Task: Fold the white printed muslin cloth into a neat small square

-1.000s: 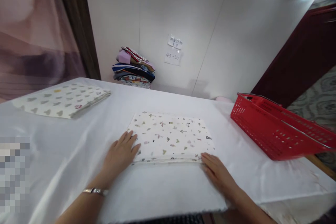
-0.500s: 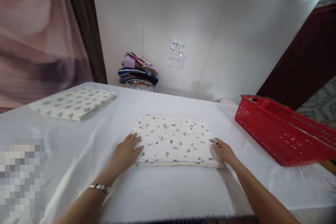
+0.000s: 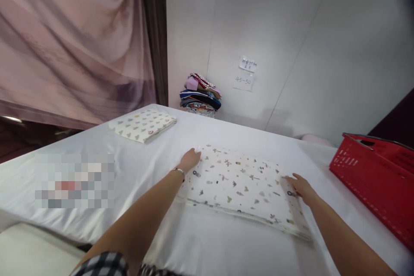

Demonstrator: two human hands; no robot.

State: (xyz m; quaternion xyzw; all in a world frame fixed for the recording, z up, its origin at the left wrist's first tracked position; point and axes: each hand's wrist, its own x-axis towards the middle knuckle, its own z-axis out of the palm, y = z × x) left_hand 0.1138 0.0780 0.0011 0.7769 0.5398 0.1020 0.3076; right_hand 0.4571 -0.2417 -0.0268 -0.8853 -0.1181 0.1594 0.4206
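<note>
A folded white cloth (image 3: 236,181) with small printed plants and animals lies on the white-covered table, its longer side slanting down to the right. At its far left corner, my left hand (image 3: 190,159) is closed on the edge, the fingers curled and partly hidden. My right hand (image 3: 302,189) touches the opposite side, fingers loosely stretched over the edge and thumb apart. Further back on the left rests another folded cloth (image 3: 142,125), cream with grey cloud-like shapes; neither hand is near it.
A red plastic basket (image 3: 375,181) stands on the right side of the table. Stacked folded fabrics (image 3: 200,97) sit by the wall, left of a paper sign (image 3: 243,81) reading 45-50. A pink curtain (image 3: 80,43) hangs at the left. A blurred patch (image 3: 74,185) covers part of the tabletop.
The view has swung left. My left hand has moved from the cloth's near left side up to its far left corner. My right hand remains at the right edge.
</note>
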